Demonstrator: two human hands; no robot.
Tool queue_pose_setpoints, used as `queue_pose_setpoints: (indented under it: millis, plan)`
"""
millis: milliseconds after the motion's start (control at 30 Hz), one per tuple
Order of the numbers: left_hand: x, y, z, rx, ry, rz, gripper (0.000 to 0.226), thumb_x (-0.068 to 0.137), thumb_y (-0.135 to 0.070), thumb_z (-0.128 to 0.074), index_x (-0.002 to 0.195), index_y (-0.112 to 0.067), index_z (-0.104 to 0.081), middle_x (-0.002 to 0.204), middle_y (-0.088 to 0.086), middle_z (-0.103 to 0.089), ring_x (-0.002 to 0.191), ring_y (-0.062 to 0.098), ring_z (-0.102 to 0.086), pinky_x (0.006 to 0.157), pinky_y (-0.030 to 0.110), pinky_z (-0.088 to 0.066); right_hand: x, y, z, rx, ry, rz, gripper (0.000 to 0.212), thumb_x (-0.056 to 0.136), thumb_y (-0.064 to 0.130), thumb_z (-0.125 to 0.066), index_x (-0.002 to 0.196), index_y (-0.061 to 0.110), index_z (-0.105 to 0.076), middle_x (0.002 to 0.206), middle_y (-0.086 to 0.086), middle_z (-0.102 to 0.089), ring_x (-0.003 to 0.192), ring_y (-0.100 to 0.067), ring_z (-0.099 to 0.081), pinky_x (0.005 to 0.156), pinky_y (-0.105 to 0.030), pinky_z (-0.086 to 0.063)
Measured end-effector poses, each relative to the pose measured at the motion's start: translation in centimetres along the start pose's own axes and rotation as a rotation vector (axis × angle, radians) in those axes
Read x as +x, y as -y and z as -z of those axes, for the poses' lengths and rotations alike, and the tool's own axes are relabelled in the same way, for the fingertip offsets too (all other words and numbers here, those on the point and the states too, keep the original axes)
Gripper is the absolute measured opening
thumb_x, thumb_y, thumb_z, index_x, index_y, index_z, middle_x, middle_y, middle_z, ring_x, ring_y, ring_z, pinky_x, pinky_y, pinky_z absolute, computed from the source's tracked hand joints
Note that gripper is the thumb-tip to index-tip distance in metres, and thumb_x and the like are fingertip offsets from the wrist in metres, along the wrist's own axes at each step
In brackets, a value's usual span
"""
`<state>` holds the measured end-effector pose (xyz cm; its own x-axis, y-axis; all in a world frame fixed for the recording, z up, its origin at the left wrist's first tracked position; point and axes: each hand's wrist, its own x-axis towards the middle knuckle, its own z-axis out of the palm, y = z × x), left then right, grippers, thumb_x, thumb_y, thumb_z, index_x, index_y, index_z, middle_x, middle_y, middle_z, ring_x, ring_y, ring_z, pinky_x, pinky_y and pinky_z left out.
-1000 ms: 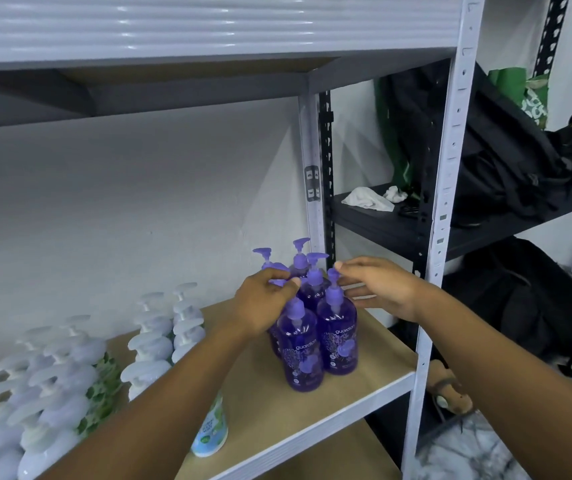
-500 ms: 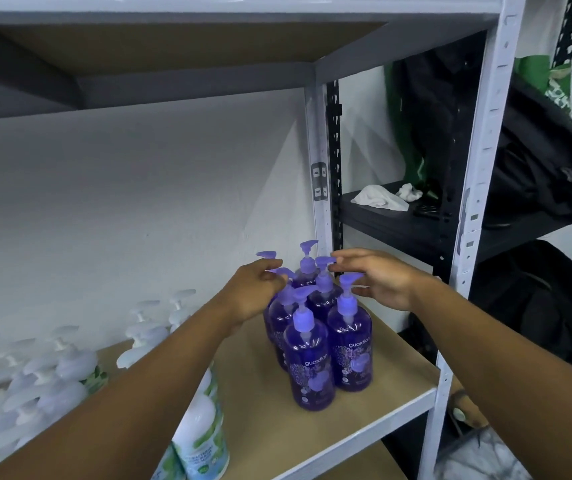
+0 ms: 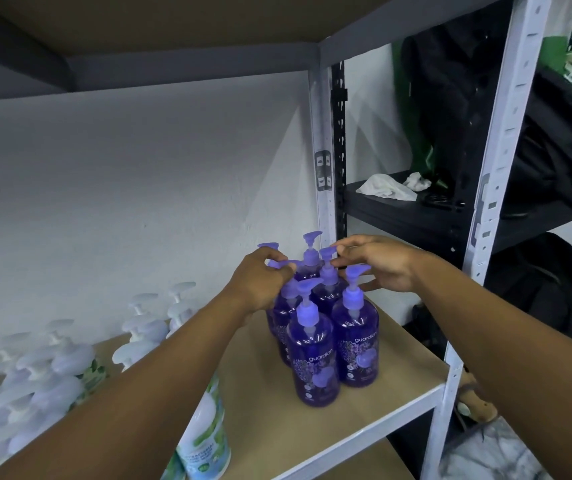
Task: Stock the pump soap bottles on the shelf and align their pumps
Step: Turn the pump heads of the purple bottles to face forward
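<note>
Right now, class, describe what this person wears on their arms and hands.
Nothing worn shows: both forearms are bare to the picture's edge, no sleeves or watch. The left hand and right hand show no gloves or rings.

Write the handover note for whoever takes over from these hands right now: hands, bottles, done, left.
Left hand: fingers curled on the left-column pump head of the translucent purple plastic pump bottles.
Right hand: pinches the middle right pump head.
Bottles: the purple cluster stands upright at the right end of the tan wooden shelf board; white pump bottles stand to the left.
Done: purple bottles shelved; the front two spouts point the same way.
Left: align the two held pumps; check those hidden under the left hand.
</note>
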<state>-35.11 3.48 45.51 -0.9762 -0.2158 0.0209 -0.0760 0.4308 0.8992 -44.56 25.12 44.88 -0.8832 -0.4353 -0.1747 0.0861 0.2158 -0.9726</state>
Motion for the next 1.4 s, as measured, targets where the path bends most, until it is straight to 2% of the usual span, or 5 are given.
queue_pose_setpoints:
  millis: [167,700,867,1067,1400]
  plan:
    - [0.4,0.2,-0.2,0.026,-0.032,-0.026,0.015,0.094,-0.032,-0.067,0.102,-0.022,-0.059,0.138,0.003,-0.059,0.079,0.023,-0.065,0.082,0.053,-0.059,0.1,0.1,0.0,-0.010,0.002,-0.007,0.021,0.099,0.027,-0.061,0.119,0.022,-0.065,0.110,0.001,-0.075,0.109,-0.020,-0.063,0.094,-0.045,-0.047]
    - [0.8,0.5,-0.2,0.048,-0.062,-0.043,0.028,0.091,-0.045,-0.069,0.104,-0.025,-0.055,0.123,0.004,-0.066,0.082,0.023,-0.069,0.080,0.051,-0.062,0.1,-0.1,0.3,0.017,0.035,-0.006,0.028,0.098,0.036,-0.061,0.123,0.024,-0.065,0.113,0.001,-0.075,0.110,-0.021,-0.064,0.102,-0.047,-0.044]
    - [2.1,0.7,1.4,0.040,-0.304,-0.028,0.047,0.085,-0.055,-0.071,0.110,-0.020,-0.052,0.096,0.001,-0.066,0.086,0.026,-0.072,0.082,0.048,-0.062,1.2,0.2,0.4,0.068,-0.037,-0.001,0.037,0.091,0.045,-0.067,0.120,0.022,-0.067,0.113,-0.001,-0.075,0.111,-0.022,-0.067,0.100,-0.043,-0.048]
    - [4.7,1.0,1.8,0.147,-0.342,0.014,0.061,0.080,-0.056,-0.076,0.116,-0.014,-0.049,0.105,0.000,-0.055,0.100,0.027,-0.062,0.089,0.048,-0.059,3.4,0.8,0.1,0.068,-0.084,0.033,0.026,0.092,0.034,-0.068,0.114,0.021,-0.068,0.121,-0.005,-0.069,0.112,-0.025,-0.064,0.093,-0.040,-0.051]
    - [7.7,0.6,0.2,0.319,-0.354,0.011,0.065,0.078,-0.060,-0.075,0.107,-0.003,-0.063,0.085,0.007,-0.065,0.071,0.022,-0.064,0.052,0.025,-0.044,5.4,2.1,-1.4,-0.032,-0.019,0.029,0.029,0.094,0.024,-0.066,0.123,0.025,-0.063,0.119,-0.005,-0.071,0.097,-0.020,-0.067,0.074,-0.034,-0.058]
